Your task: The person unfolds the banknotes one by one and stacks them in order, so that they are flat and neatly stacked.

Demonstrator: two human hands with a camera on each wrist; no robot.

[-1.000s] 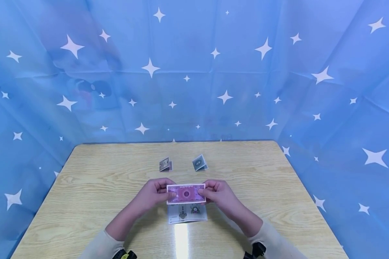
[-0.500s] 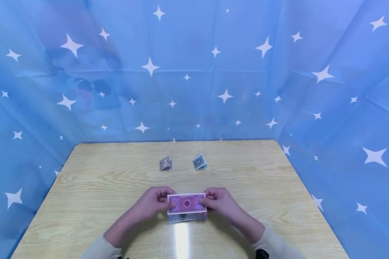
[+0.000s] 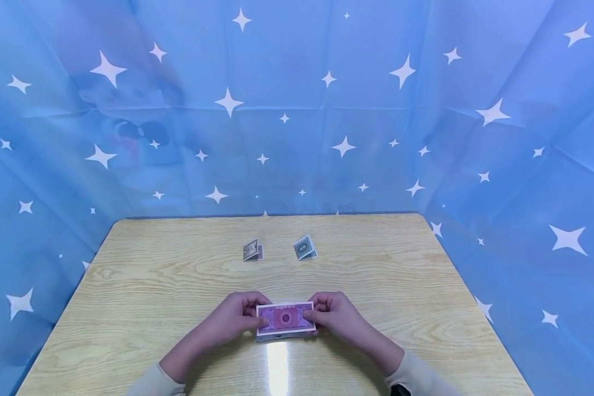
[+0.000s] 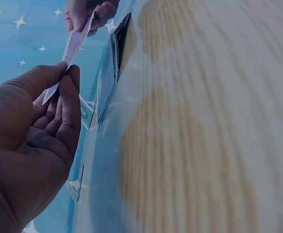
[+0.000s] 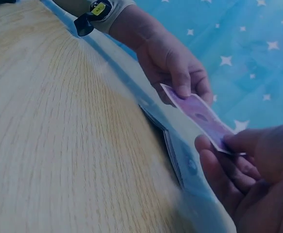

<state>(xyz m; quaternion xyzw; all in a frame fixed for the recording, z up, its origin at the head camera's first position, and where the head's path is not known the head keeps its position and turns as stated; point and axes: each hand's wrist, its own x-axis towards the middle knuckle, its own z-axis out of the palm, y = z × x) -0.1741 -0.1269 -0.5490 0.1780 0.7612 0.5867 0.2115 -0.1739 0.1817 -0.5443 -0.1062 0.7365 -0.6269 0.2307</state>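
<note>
A pink-and-purple banknote (image 3: 285,319) with a white border is held level above the table. My left hand (image 3: 231,320) pinches its left end between thumb and fingers. At the opposite end, my right hand (image 3: 340,319) pinches it the same way. Under the note lies a stack of paper notes (image 4: 108,73), mostly hidden in the head view. In the right wrist view the stack (image 5: 177,150) sits on the table, apart from the held banknote (image 5: 199,115), which bends slightly along its length.
Two folded notes stand tented farther back on the wooden table (image 3: 143,308): a brownish one (image 3: 251,250) to the left and a grey-green one (image 3: 304,248) to the right. A blue star-patterned cloth (image 3: 297,110) hangs behind the table and along its sides.
Both hands have come nearer to me with the banknote between them, so it now covers almost all of the stack. The two folded notes stay where they were.
</note>
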